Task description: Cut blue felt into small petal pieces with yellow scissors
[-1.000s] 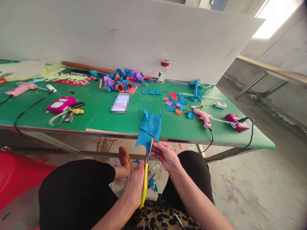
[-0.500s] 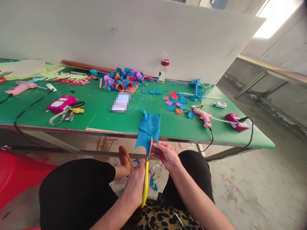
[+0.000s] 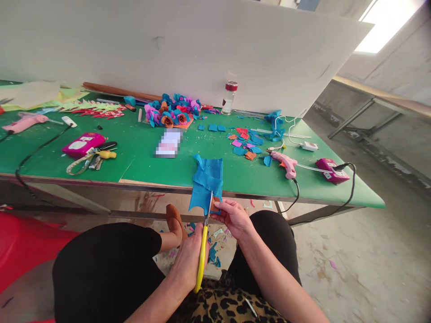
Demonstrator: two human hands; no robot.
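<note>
My left hand [image 3: 189, 258] is closed around the yellow handles of a pair of scissors [image 3: 201, 260], whose blades point up and away from me. The blades lie at the lower part of a blue crepe paper sheet [image 3: 208, 176], beside a small brown paper piece [image 3: 214, 205]. Between the thumb and fingers of my right hand [image 3: 234, 218], the brown piece and the lower right edge of the blue sheet are pinched together. The sheet is wrinkled, with a curved notch in its lower edge, and its upper part reaches over the table's front edge.
On the green table [image 3: 148, 172] are paper flowers [image 3: 173, 111], loose cut petals [image 3: 247, 142], a glass jar [image 3: 229, 98], a pink glue gun [image 3: 285, 163] and a magenta power block [image 3: 332, 171]. A phone [image 3: 169, 143] lies nearer. Paper scraps [image 3: 213, 255] litter the floor.
The blue sheet and the scissors have shifted slightly left in view, as has much of the table. Both hands keep the same hold, and the blades stay beside the brown piece.
</note>
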